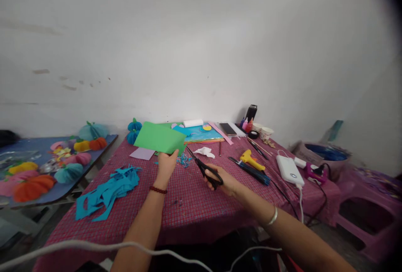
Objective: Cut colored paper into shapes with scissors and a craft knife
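My left hand (167, 164) grips a sheet of green paper (160, 137) by its lower right edge and holds it above the table. In my right hand (221, 180) is a pair of black-handled scissors (205, 169), with the fingers in the handle loops. The blades point up and left toward the paper's right corner, apart from it. Small blue paper scraps (184, 160) lie behind the blades. A heap of cut blue paper strips (109, 192) rests left of my left forearm, and a pale purple sheet (142, 153) lies partly under the green one.
A yellow glue gun (252, 160), a white power bank (289, 170) and a phone (228, 128) lie on the checked tablecloth (188, 205). Blue paper pumpkins (134, 130) stand at the back left. Another table at left holds colourful paper pumpkins (34, 187). A white cable (103, 247) crosses in front.
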Tool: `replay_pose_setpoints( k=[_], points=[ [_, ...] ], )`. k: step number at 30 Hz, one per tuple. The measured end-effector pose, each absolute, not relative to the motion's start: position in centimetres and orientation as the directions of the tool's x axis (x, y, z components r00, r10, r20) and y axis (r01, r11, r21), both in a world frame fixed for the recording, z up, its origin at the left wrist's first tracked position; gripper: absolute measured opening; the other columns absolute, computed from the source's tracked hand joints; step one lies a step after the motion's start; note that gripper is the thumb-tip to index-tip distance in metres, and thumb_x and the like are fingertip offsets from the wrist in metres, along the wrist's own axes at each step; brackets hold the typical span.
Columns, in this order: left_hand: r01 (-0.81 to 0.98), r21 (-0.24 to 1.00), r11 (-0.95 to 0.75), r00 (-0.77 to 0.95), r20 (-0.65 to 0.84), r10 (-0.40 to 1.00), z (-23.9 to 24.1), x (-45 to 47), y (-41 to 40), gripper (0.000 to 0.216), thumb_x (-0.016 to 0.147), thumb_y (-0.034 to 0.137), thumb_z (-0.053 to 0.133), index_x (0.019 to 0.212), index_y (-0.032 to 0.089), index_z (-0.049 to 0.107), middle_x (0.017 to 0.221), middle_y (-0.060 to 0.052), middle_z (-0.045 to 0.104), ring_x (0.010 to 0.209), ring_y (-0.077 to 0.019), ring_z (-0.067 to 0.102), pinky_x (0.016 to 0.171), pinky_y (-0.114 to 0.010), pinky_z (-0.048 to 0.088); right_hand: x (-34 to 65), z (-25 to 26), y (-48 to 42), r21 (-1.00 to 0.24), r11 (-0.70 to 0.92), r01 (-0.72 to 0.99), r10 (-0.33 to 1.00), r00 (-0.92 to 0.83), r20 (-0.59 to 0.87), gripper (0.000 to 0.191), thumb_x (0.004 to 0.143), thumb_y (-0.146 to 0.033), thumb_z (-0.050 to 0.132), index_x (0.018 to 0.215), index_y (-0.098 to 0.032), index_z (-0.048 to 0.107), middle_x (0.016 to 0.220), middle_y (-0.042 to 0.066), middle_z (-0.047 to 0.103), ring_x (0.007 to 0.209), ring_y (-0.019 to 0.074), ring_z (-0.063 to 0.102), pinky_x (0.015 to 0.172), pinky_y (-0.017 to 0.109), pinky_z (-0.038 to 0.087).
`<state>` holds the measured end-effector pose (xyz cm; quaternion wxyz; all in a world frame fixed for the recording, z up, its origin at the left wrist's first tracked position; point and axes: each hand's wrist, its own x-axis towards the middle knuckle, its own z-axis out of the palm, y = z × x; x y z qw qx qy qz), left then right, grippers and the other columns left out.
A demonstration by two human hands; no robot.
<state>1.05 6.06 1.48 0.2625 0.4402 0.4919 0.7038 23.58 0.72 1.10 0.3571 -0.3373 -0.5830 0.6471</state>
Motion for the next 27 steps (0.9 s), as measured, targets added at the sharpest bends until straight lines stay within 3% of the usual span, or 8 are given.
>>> replay_pose_setpoints(
  k=[9,15,22,27],
  points=[
    [0.227,0.898,-0.376,-0.480,0.440,0.759,1.3,1.2,6.2,0.018,0.058,0.021,0.073,0.076,0.017,0.071,0.089,-0.013,0.074,0.087,-0.0275,0.068,0.088,-0.038,0.048,23.5,0.6,0.5,-0.985,-0.130,-0.114,0.877,-0.477,-0.060,0.044,0.077,-0.052,0.067,0.103,-0.018,0.057,0.067,-0.003,0.056,0.046,0.0072,0.050,0.040,0.019,0.036],
    [0.262,0.897,-0.357,-0.481,0.442,0.757,1.4,1.2,6.0,0.010,0.059,0.023,0.071,0.066,0.017,0.068,0.078,-0.012,0.073,0.083,-0.0281,0.067,0.084,-0.038,0.049,23.9,-0.2,-0.3,-0.976,-0.162,-0.143,0.879,-0.471,-0.077,0.044,0.077,-0.048,0.069,0.106,-0.018,0.057,0.068,-0.002,0.058,0.045,0.0068,0.049,0.040,0.019,0.035],
    [0.308,0.889,-0.337,-0.455,0.449,0.769,1.6,1.4,5.7,0.015,0.059,0.025,0.072,0.072,0.017,0.069,0.085,-0.013,0.073,0.082,-0.0283,0.067,0.083,-0.038,0.049,23.6,-0.5,0.5,-0.973,-0.144,-0.180,0.893,-0.448,-0.049,0.045,0.075,-0.049,0.070,0.104,-0.016,0.058,0.065,-0.003,0.055,0.045,0.0066,0.048,0.038,0.019,0.033],
    [0.298,0.899,-0.322,-0.438,0.428,0.790,1.7,1.4,5.6,0.011,0.055,0.023,0.074,0.063,0.019,0.067,0.073,-0.011,0.072,0.078,-0.0284,0.067,0.078,-0.037,0.050,23.5,-0.6,0.5,-0.971,-0.161,-0.177,0.898,-0.435,-0.070,0.048,0.072,-0.048,0.073,0.106,-0.017,0.057,0.064,-0.004,0.055,0.043,0.0063,0.047,0.037,0.018,0.033]
  ],
)
